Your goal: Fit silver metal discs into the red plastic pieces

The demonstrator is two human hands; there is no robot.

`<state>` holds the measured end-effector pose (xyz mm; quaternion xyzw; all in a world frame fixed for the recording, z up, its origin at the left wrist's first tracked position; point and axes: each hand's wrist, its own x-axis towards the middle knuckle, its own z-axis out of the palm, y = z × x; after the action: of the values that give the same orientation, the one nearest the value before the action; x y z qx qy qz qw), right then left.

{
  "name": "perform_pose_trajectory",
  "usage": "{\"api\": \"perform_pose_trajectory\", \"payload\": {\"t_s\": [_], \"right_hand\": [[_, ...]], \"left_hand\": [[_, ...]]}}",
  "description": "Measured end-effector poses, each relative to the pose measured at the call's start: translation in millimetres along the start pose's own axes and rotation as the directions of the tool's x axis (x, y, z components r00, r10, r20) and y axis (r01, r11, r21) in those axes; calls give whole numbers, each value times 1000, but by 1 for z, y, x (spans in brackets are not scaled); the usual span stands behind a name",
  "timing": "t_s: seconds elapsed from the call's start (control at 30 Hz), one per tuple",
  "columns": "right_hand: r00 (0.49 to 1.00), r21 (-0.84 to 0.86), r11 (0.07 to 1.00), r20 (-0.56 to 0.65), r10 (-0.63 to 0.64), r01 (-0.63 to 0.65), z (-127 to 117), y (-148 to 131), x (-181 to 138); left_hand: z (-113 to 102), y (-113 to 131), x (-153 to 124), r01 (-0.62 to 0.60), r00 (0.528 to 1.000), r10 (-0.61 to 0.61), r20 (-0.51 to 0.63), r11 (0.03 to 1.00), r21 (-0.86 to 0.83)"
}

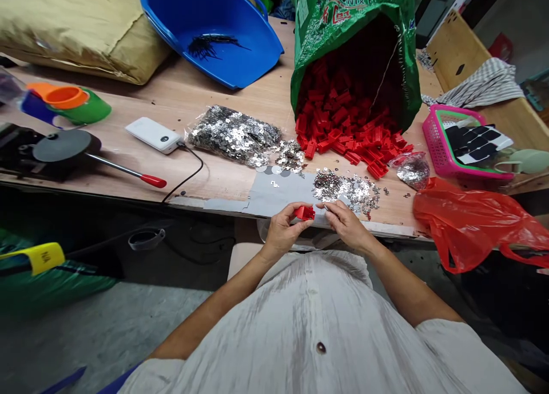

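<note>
Pale wooden table (pixel 223 182), grey floor (pixel 141 314) below

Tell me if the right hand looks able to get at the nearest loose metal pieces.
Probably yes: the metal pieces lie just beyond the right hand, with nothing seen in between, though it appears to hold something small.

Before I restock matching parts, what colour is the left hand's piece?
The piece is red, best seen in the head view.
</note>
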<state>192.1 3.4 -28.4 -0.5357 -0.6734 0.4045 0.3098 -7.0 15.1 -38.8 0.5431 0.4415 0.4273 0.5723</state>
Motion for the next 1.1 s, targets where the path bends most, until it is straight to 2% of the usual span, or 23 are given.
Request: {"api": "perform_pose_trajectory", "payload": {"t_s": [0.1, 0.3, 0.5, 0.67, 0.83, 1.1], "right_hand": [[997, -161, 985, -36, -63, 56, 3, 5, 3], [993, -252, 962, -29, -118, 107, 6, 5, 4], [982, -311, 931, 39, -186, 189, 6, 8, 9], [978, -345, 915, 69, -198, 210, 10, 11, 11], [985, -406, 898, 84, -148, 170, 11, 8, 9], [998, -565, 824, 64, -1, 37, 24, -12, 9]], "left_hand": [[-9, -7, 12, -48, 999, 45, 23, 983, 178], [-17, -10, 27, -106, 990, 60, 125, 913, 394], [-22, -12, 34, -180, 972, 97, 213, 892, 416], [-27, -16, 37, -209, 962, 111, 249, 885, 415], [-27, -14, 38, -236, 955, 130, 267, 878, 416], [-25, -12, 36, -177, 966, 77, 246, 892, 415]]}}
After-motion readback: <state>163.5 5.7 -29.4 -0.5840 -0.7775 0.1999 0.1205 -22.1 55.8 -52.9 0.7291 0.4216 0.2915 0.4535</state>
